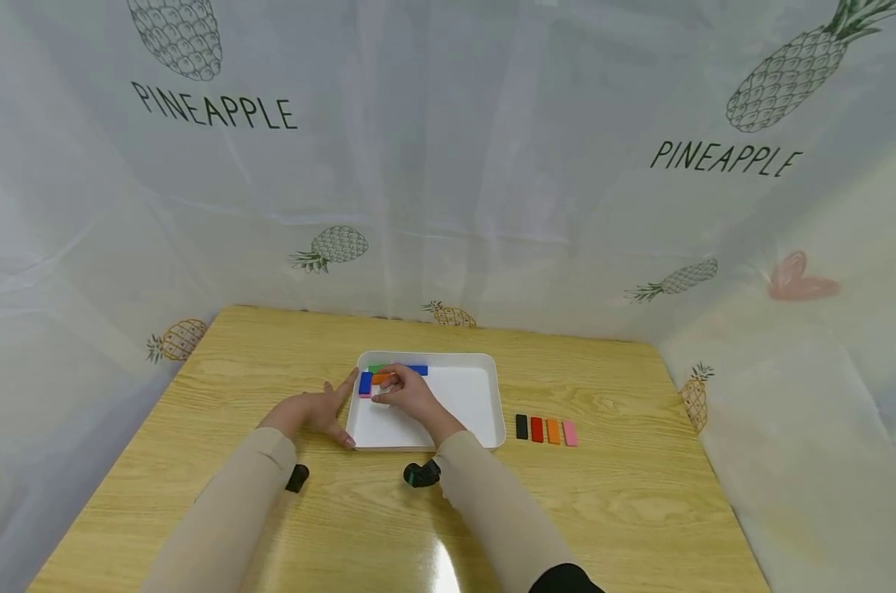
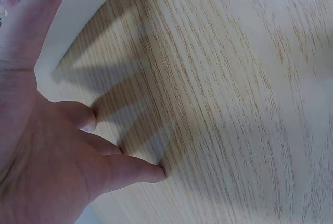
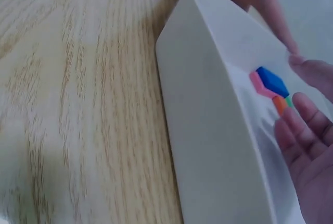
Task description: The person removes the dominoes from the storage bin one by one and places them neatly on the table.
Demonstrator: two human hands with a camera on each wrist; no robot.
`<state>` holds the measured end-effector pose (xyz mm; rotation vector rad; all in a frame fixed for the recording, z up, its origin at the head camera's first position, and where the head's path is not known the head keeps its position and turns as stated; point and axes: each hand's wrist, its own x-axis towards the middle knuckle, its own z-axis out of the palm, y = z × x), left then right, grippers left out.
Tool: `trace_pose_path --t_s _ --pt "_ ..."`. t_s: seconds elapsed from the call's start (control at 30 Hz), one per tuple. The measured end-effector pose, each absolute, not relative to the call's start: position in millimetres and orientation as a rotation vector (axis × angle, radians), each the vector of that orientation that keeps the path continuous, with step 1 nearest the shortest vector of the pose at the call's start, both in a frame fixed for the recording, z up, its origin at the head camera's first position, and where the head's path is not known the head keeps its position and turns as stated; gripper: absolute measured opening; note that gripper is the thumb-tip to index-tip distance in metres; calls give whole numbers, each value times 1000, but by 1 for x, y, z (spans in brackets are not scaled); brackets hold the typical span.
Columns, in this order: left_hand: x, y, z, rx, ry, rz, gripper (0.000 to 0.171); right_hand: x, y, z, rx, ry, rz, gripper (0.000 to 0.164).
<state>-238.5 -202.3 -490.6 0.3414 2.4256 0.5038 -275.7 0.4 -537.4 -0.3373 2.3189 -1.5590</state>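
A white tray (image 1: 448, 412) lies on the wooden table, with coloured blocks at its far left corner. My left hand (image 1: 318, 409) spreads along the tray's left side, one fingertip at the far rim and another at the near corner. My right hand (image 1: 411, 395) is inside the tray, bent fingers beside an orange block (image 1: 380, 380). Between its parted fingertips I see a gap. A blue block (image 3: 272, 82) lies against a pink block (image 3: 259, 84) left of the orange one. Behind are a green block (image 1: 375, 368) and another blue block (image 1: 419, 370), partly hidden by the right hand.
Right of the tray, a black block (image 1: 521, 427), a red block (image 1: 537, 430), an orange block (image 1: 553, 431) and a pink block (image 1: 570, 433) stand in a row. A pineapple-print curtain (image 1: 448, 165) hangs behind the table (image 1: 611, 494).
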Motion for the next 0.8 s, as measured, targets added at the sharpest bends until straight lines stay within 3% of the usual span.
trace_pose_path --t_s 0.3,0.8 --pt "-239 -204 -491 350 2423 510 130 -283 -10 -560 -378 2300 -1524 52" --pt "-237 -202 -487 344 2441 498 129 -287 -21 -564 -366 2560 -1245 57"
